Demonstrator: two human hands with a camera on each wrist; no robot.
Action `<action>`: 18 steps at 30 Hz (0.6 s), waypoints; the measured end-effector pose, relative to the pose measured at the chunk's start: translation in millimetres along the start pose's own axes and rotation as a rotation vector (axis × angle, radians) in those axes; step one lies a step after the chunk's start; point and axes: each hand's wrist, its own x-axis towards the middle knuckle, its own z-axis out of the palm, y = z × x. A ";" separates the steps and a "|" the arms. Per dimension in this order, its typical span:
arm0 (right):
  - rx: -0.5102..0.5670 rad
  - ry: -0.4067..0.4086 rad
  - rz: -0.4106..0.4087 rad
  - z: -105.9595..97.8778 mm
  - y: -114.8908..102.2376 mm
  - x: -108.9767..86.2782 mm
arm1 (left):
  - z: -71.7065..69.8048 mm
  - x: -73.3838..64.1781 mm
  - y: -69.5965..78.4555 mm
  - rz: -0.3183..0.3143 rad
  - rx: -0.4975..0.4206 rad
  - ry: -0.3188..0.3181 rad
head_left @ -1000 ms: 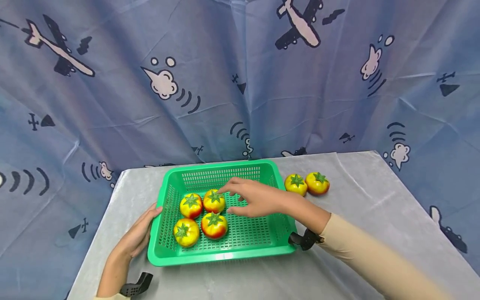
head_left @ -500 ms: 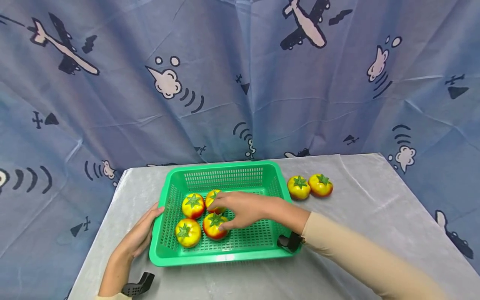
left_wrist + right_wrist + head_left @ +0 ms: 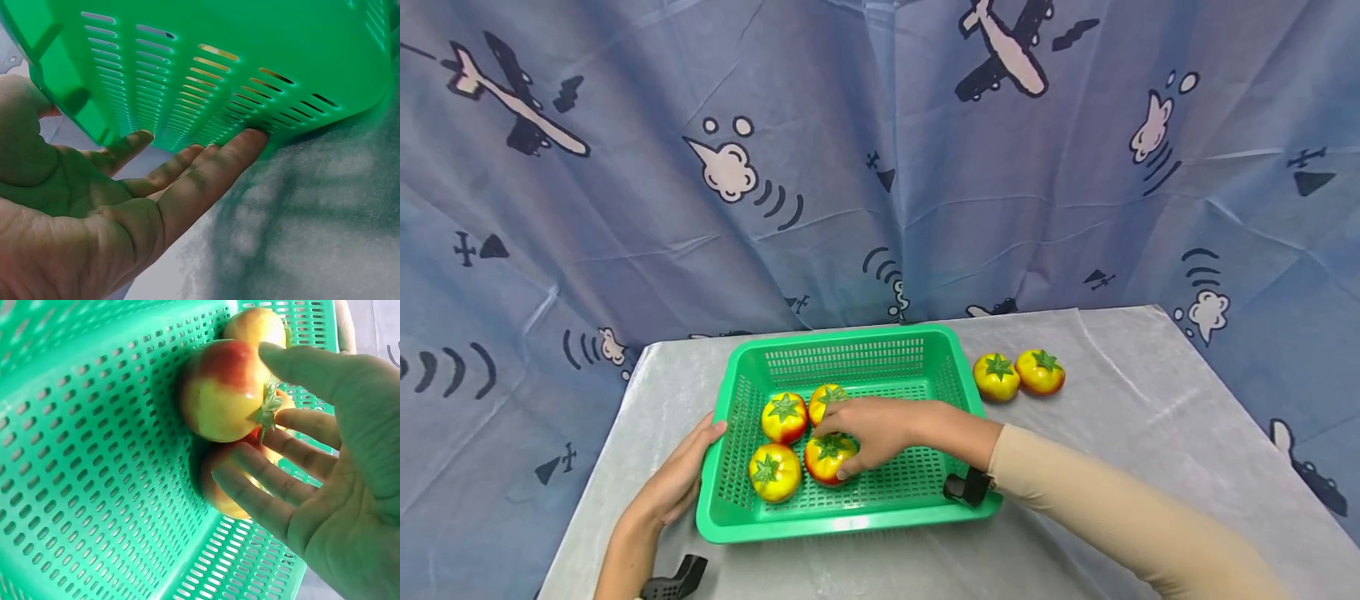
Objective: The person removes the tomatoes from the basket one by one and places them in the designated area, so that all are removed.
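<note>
Several yellow-and-red tomatoes with green star-shaped tops lie in a green plastic basket (image 3: 917, 512). My right hand (image 3: 880, 429) is over the front right tomato (image 3: 827, 458), its thumb at the near side and its fingers on the far side. In the right wrist view those fingers (image 3: 300, 450) are spread around the tomato (image 3: 222, 390), not closed on it. The back right tomato (image 3: 825, 400) is partly hidden by this hand. My left hand (image 3: 673, 475) holds the basket's left edge, thumb over the rim, fingers (image 3: 212, 181) against the slotted outer wall.
Two more tomatoes, one (image 3: 996, 377) beside the other (image 3: 1041, 372), sit on the grey-white cloth (image 3: 1112, 400) right of the basket. A blue curtain (image 3: 820, 150) printed with airplanes hangs behind the table. Each wrist carries a black camera mount (image 3: 967, 486).
My right hand has come down and toward the near side, from above the back right tomato to around the front right one. The left hand stays on the basket edge.
</note>
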 end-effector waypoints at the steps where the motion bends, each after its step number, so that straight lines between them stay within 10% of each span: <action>1: -0.001 -0.002 0.002 0.6 0.1 0.8 | 0.4 -0.1 0.0 -0.001 0.000 0.003; 18: 0.012 -0.056 0.001 1.1 -7.7 13.9 | -2.4 1.3 -2.8 0.022 0.011 -0.020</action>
